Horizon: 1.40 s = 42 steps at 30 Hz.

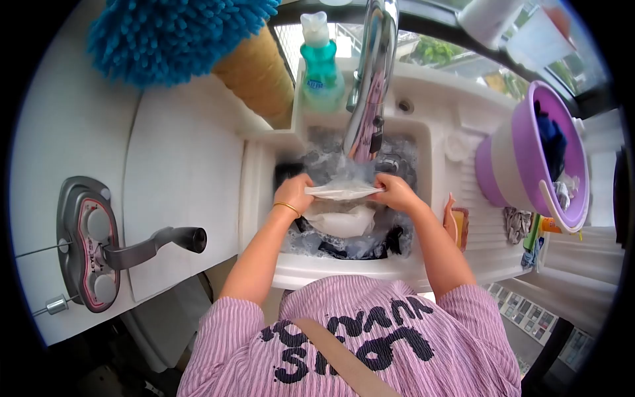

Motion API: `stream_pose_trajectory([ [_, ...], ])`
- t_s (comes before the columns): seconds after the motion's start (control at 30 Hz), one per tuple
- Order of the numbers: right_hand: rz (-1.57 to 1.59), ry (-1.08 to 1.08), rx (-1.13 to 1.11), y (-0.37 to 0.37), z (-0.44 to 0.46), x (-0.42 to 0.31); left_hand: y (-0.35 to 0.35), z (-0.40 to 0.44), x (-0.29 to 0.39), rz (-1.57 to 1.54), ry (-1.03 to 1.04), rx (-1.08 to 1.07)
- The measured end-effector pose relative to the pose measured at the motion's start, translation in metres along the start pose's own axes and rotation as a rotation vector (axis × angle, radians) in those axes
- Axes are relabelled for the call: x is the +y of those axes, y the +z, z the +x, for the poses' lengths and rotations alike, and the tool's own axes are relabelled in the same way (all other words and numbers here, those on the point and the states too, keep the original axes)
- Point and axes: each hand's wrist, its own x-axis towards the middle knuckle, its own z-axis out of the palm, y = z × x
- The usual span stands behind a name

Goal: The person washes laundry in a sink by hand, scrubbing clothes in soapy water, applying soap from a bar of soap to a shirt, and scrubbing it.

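Both hands stretch a white cloth (pixel 344 191) between them under the chrome faucet (pixel 370 99). My left hand (pixel 294 192) grips its left end, and my right hand (pixel 393 192) pinches the right end. More pale fabric (pixel 344 221) hangs or floats just below, nearer my body. Sudsy water fills the white sink (pixel 428 172) beneath, with dark cloth (pixel 334 250) partly under the surface. Water from the spout appears to fall onto the stretched cloth. My fingertips are partly hidden by the fabric.
A green soap bottle (pixel 319 73) stands behind the sink. On the right are a purple bucket (pixel 493 162) holding dark cloth, a soap bar (pixel 461 228) and a small rag (pixel 517 223). A blue duster (pixel 175 40) and a handled grey device (pixel 92 245) are on the left.
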Motion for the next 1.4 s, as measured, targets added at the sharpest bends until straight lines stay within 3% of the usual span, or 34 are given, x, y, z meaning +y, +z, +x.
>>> stream_pose_trajectory([
  [0.23,0.04,-0.03,0.039,-0.068,-0.041,-0.073,-0.088,-0.037,0.064,0.12,0.077,0.179],
  [0.4,0.115,-0.252,0.252,-0.115,-0.079,-0.129,-0.137,-0.064,0.101,-0.011,0.286,0.456],
  [0.47,0.092,-0.249,0.304,-0.133,-0.095,-0.152,-0.154,-0.074,0.117,-0.037,0.423,0.576],
  [0.57,0.095,-0.24,0.382,-0.143,-0.109,-0.167,-0.164,-0.086,0.129,-0.001,0.427,0.605],
  [0.67,0.046,-0.284,0.431,-0.138,-0.097,-0.157,-0.147,-0.074,0.114,-0.026,0.41,0.579],
  [0.77,0.007,-0.149,0.321,-0.115,-0.063,-0.126,-0.109,-0.049,0.081,0.115,0.375,0.517],
  [0.9,0.222,-0.191,0.367,-0.077,-0.034,-0.101,-0.055,-0.029,0.045,0.119,0.279,0.452],
  [0.97,0.355,-0.236,0.41,-0.057,-0.026,-0.083,-0.033,-0.024,0.034,0.05,0.261,0.546],
  [1.0,0.241,-0.161,0.395,-0.047,-0.025,-0.07,-0.026,-0.028,0.037,0.135,0.29,0.612],
  [1.1,-0.241,-0.065,0.306,0.0,-0.024,-0.033,0.006,-0.022,0.026,0.142,0.337,0.513],
  [1.13,-0.242,-0.064,0.302,0.019,-0.027,-0.02,0.021,-0.016,0.016,0.141,0.333,0.512],
  [1.2,-0.428,-0.052,0.433,0.047,-0.029,0.0,0.04,-0.007,0.002,0.15,0.198,0.305],
  [1.23,-0.429,-0.055,0.433,0.05,-0.024,0.01,0.04,-0.004,0.0,0.149,0.197,0.308],
  [1.3,-0.316,0.054,0.45,0.047,-0.019,0.028,0.026,-0.003,0.005,0.08,-0.161,-0.019],
  [1.4,-0.161,-0.056,0.673,0.027,-0.016,0.029,0.019,0.001,-0.015,0.028,-0.007,0.114],
])
